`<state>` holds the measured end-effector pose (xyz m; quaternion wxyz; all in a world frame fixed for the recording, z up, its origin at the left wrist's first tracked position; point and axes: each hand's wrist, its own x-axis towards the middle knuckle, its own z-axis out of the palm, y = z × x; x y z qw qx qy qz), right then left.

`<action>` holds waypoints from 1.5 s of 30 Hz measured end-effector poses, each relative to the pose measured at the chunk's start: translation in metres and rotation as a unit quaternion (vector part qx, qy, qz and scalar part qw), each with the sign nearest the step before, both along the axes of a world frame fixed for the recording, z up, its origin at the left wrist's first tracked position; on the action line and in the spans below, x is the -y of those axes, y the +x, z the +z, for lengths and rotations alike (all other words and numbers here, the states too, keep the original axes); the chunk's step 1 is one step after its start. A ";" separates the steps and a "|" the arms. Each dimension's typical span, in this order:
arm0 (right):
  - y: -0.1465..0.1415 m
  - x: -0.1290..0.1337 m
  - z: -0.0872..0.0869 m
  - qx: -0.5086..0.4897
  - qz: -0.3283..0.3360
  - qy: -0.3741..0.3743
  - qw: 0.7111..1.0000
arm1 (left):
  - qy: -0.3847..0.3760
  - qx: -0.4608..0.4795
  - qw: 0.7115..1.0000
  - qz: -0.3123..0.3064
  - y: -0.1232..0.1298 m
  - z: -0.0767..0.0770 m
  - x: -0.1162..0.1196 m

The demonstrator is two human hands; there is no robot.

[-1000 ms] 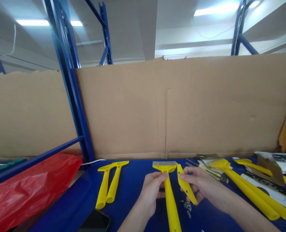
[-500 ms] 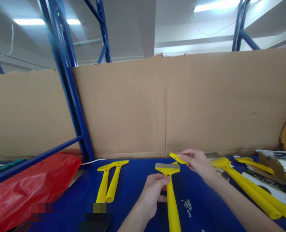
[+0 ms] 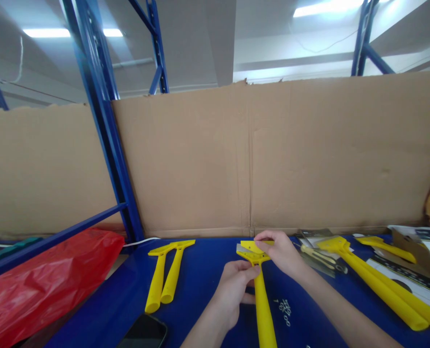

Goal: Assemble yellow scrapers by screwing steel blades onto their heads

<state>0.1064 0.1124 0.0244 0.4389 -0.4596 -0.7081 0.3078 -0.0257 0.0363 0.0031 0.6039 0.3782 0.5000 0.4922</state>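
Note:
A yellow scraper (image 3: 262,302) is held upright in front of me, its long handle running down toward the lower edge of the view. My left hand (image 3: 232,290) grips it just below the head, thumb across the neck. On the head lies a thin metal blade (image 3: 242,248), partly covered. My right hand (image 3: 280,251) pinches a small yellow cover plate (image 3: 249,244) between thumb and fingers, at an angle over the blade and touching or very close to the head. The fingers hide the plate's right end.
Two yellow scrapers (image 3: 155,280) lie left on the blue table (image 3: 207,256); more yellow scrapers (image 3: 385,285) lie right, near a screwdriver (image 3: 318,254). Small metal pieces (image 3: 284,309) sit beside the handle. A phone (image 3: 145,331) and red plastic bag (image 3: 55,285) are left. Cardboard (image 3: 185,164) stands behind.
My right hand has moved left and slightly down, bringing the yellow cover plate from beside the scraper's head onto or just above it. My left hand keeps its grip.

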 end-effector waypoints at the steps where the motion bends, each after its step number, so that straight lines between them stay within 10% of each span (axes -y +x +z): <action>1: 0.000 0.000 -0.001 0.005 0.000 0.001 1.000 | -0.001 -0.001 1.000 0.003 0.000 0.000 0.000; 45: -0.005 0.016 0.002 0.020 0.034 -0.146 0.988 | 0.018 -0.039 0.999 0.011 0.006 0.002 0.002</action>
